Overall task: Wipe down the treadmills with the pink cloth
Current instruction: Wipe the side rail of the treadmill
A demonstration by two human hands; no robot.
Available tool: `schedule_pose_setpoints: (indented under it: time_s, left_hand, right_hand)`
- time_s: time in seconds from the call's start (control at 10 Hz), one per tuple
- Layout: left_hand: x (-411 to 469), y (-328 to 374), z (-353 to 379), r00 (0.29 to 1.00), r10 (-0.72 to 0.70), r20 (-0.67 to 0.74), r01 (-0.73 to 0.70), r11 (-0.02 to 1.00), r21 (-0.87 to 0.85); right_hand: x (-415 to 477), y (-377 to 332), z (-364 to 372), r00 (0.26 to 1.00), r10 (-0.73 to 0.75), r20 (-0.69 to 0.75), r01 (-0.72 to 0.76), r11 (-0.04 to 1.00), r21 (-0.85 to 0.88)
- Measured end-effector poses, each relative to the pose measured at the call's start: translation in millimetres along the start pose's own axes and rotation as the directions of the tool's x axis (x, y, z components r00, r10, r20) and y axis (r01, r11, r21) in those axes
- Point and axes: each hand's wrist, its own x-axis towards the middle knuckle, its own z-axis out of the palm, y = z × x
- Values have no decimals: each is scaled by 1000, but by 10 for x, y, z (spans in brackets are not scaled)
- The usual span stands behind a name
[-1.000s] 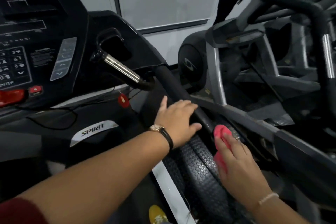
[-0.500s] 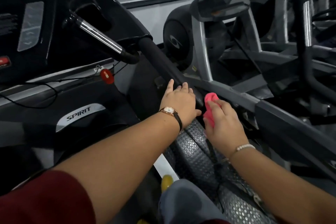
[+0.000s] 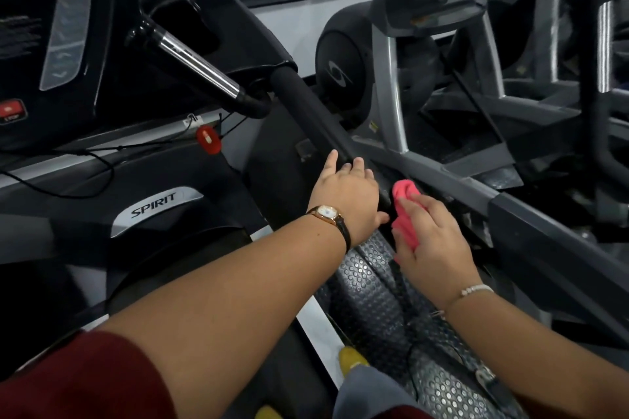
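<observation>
Fingers point(image 3: 357, 168) of the left hand point(image 3: 343, 201) lie nearly straight over the lower end of the black handrail point(image 3: 313, 109), resting on it rather than clenched. The right hand point(image 3: 435, 248) has its fingers curled around the pink cloth point(image 3: 405, 196) and holds the bunched fabric against the rail's end, just right of centre frame.

At the upper left is the dark console point(image 3: 102, 27) of the treadmill point(image 3: 153, 163), with a red stop button point(image 3: 12, 110) at the left edge. A maroon sleeve point(image 3: 85, 378) fills the lower left corner. Right of the button, a silver badge point(image 3: 155, 206) reads SPIRIT. A red safety key point(image 3: 208, 139) hangs above it on a black cord. A chrome grip bar point(image 3: 200, 63) slants down towards the handrail. A gold wristwatch point(image 3: 326, 213) sits on the left wrist. Below both hands runs a dotted rubber side rail point(image 3: 367, 282), with a yellow shoe tip point(image 3: 350, 359) near the bottom edge. A beaded bracelet point(image 3: 476, 289) circles the right wrist. A grey-framed machine point(image 3: 391, 78) occupies the right of the frame.
</observation>
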Motion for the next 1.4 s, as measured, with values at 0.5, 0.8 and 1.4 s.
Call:
schedule_pose_setpoints:
  time_s: [0.5,0.8,1.4]
  left_hand:
    - [39,24,-58,998,-31,57,30,1000,5]
    - [49,81,-150,984,-98,147,100,995,-8]
    - [177,178,-328,943,-203,262,194,979,60]
  right_hand:
    - [-69,305,-194,983,14,185,-44,987,157]
    - [287,439,-73,918,152,365,-179,983,40]
    - [494,716,88,588,316,744,-611,777,153]
